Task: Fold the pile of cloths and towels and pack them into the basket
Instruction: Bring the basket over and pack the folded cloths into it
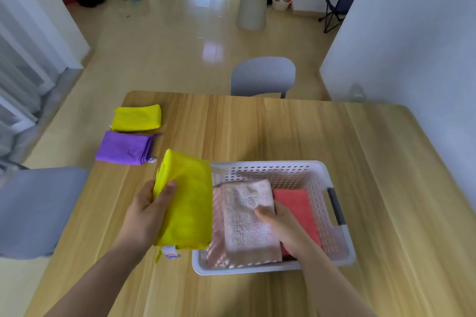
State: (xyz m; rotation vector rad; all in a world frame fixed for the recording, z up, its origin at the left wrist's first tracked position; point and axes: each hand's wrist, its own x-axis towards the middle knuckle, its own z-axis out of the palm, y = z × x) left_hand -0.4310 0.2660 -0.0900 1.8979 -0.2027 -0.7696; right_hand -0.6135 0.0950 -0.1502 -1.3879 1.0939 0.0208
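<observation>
The left hand (149, 213) grips a folded yellow cloth (185, 201), thumb on top and fingers hidden behind it. The cloth hangs just over the left wall of the white basket (270, 170) and covers that wall's rim. The right hand (283, 226) is inside the basket, clamped on the right edge of a pale pink towel (247, 213). Its thumb is on top and its fingers go out of sight between the towel and a red cloth (296, 203). What lies under the towel is hard to make out. A folded purple cloth (123, 148) and a second yellow cloth (137, 117) sit near the surface's (257, 131) left edge, well apart from the basket. Bare wood stretches behind and right of the basket.
</observation>
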